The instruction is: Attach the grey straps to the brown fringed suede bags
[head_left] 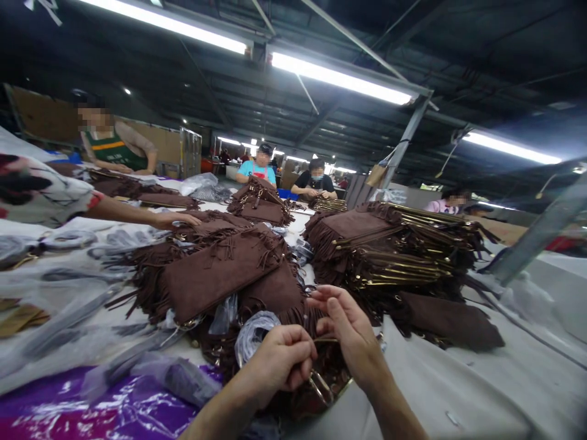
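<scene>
My left hand (287, 354) is closed in a pinch above a brown bag (337, 366) with a gold metal clasp (321, 388) on it. What the pinched fingers hold is hidden. Just to the right, my right hand (346, 327) is raised over the same bag, its fingers curved and apart, with nothing plainly in them. Beside my left hand lies a roll of clear plastic wrap (257, 333). Behind both hands, brown suede bags with fringes (224, 272) lie heaped on the white-covered table (426, 379).
A tall stack of fringed bags with gold zippers (398, 244) stands to the right. A co-worker's hand (177, 220) reaches in from the left over the heap. Purple plastic (101, 403) and clear wrapping (59, 311) cover the near left. Several people sit or stand farther back.
</scene>
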The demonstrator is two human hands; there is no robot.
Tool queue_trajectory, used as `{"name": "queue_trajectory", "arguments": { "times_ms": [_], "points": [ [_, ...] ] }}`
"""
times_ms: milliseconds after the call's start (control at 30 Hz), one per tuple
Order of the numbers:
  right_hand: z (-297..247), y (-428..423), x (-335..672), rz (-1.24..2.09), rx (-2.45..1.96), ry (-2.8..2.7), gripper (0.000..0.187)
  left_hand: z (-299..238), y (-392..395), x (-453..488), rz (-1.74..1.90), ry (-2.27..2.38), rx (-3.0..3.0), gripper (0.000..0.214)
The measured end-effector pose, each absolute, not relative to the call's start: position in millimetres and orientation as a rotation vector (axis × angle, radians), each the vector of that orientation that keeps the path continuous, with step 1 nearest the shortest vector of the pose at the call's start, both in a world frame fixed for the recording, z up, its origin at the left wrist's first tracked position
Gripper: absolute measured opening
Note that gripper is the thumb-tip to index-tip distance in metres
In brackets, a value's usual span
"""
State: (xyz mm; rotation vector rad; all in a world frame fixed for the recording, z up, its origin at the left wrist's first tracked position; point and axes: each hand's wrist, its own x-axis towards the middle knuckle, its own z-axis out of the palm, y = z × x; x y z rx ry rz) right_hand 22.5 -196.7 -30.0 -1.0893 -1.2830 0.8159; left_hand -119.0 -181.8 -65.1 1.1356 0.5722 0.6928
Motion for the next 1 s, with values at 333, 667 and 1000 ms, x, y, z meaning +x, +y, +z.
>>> {"name": "queue_trajectory", "arguments": {
  "times_ms": [333, 667, 1000],
  "points": [
    [-58, -222, 28, 0.733, -1.25, -1.381, 0.035, -67, -186, -117, 0.67, 0.637, 1.221, 0.019],
    [-59, -220, 20, 0.988, -1.117, -1.309, 0.037, -74, -187, -119, 0.728, 0.605, 1.332, 0.025],
    [-77, -231, 38, 0.878, -1.262, -1.495, 0.031, -77, -194, -135, 0.762, 0.564, 1.462, 0.032]
  ]
}}
